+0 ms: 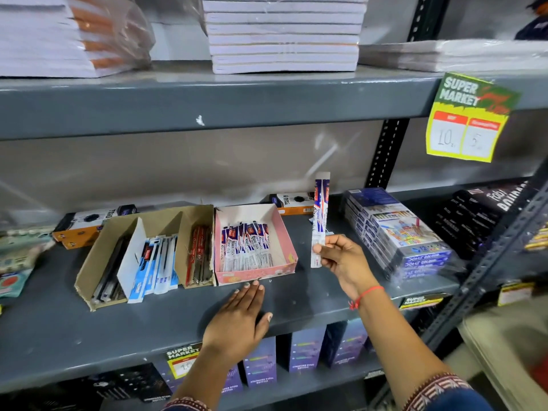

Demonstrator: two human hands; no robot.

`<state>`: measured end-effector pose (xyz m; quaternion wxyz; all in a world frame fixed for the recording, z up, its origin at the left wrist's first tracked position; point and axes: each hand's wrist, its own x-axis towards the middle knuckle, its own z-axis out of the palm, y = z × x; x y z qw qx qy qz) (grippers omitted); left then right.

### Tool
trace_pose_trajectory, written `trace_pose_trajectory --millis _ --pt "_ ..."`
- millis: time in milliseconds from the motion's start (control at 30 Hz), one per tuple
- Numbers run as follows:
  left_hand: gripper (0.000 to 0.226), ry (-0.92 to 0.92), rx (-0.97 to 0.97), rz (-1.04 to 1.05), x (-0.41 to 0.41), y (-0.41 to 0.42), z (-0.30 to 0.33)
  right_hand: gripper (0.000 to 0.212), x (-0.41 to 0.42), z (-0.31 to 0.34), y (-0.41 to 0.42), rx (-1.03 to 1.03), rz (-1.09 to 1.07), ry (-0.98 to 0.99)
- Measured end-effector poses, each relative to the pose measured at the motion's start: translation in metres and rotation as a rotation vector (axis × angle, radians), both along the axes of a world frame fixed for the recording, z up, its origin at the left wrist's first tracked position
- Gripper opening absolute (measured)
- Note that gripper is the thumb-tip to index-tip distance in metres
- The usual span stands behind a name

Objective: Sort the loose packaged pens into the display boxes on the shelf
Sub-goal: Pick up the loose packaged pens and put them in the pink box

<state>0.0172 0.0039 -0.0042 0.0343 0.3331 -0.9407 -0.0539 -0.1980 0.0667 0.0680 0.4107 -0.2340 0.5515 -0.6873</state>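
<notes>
Beside the pink box (285,232), right hand (341,256) pinches a blurred-label pen packet (321,215); left hand (240,318) lies flat, empty.

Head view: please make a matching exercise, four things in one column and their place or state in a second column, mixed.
Things:
1. pen packet
2. pink box
3. left hand
4. cardboard box

Places or states:
A. flat on the shelf, in front of the pink box
B. held upright in the right hand
C. split by dividers
D. holds white and blue pen packets

Pairs: 1-B, 2-D, 3-A, 4-C
</notes>
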Motion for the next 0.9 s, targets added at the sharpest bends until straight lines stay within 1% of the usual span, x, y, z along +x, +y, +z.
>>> trace_pose_trajectory --millis 67,167,267,467,567,600,700,800,833,900 --pt "0.121 -0.003 0.007 0.016 0.0 0.001 0.001 0.026 0.002 0.002 0.003 -0.002 0.013 0.006" --pt "0.121 0.009 0.009 0.009 0.0 0.001 0.0 0.026 0.005 0.003 0.005 0.004 0.014 0.024" --pt "0.122 0.014 0.015 0.005 0.001 0.001 0.001 0.027 0.009 0.004 0.002 0.055 0.021 0.059" --pt "0.126 0.026 0.037 -0.012 0.013 -0.005 0.005 0.019 0.027 0.013 -0.021 0.134 0.074 0.159" --pt "0.129 0.054 0.018 0.032 0.032 -0.01 0.006 0.017 0.038 0.016 -0.04 0.205 0.108 0.192" --pt "0.13 0.065 0.014 0.063 0.04 -0.012 0.007 0.019 0.042 0.017 -0.048 0.24 0.123 0.206" --pt "0.131 0.104 0.039 0.173 0.058 -0.016 0.004 0.035 0.053 0.019 -0.067 0.336 0.137 0.276" --pt "0.124 0.15 0.071 0.235 0.065 -0.02 -0.001 0.036 0.058 0.015 -0.085 0.446 0.109 0.405" --pt "0.118 0.162 0.083 0.236 0.065 -0.019 -0.001 0.031 0.06 0.014 -0.089 0.476 0.099 0.453" --pt "0.096 0.12 0.068 0.221 0.065 -0.02 0.0 0.019 0.062 0.011 -0.096 0.563 0.111 0.624"
